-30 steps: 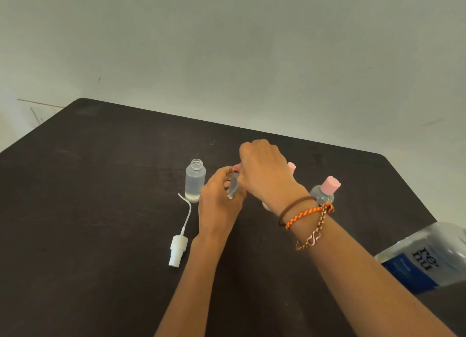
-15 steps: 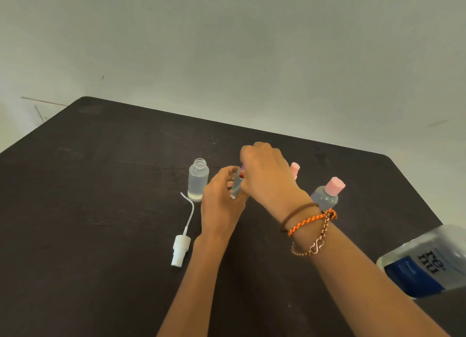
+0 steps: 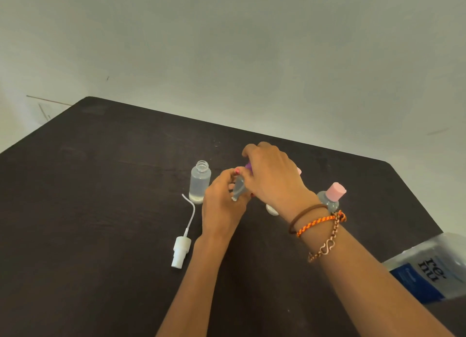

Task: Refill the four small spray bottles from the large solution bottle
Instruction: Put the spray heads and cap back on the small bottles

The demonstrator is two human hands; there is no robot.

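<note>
Right now both hands meet over the middle of the dark bench [image 3: 100, 210]. The left hand [image 3: 222, 205] has its fingers curled round the body of a small clear bottle [image 3: 238, 189], holding it tilted just above the bench. The right hand [image 3: 272, 175] comes over from the right, its fingers closed on the purple cap [image 3: 248, 165] at the top of that bottle; most of the cap is hidden under the hand. Just left of the hands, an open spray bottle [image 3: 199, 183] stands upright with a little clear liquid at the bottom, and its white spray head [image 3: 181, 251] with a curved tube lies flat on the bench, nearer and slightly left. To the right, behind the right wrist, a pink-capped bottle [image 3: 331, 196] stands upright, and another pink cap [image 3: 299, 170] peeks out beyond the right hand. A small white round object [image 3: 272, 210] lies partly hidden under the right wrist. At the near right edge, the large solution bottle [image 3: 428, 268] with a blue label lies tilted, cut off by the frame. Three bracelets [image 3: 320, 223] circle the right wrist.
</note>
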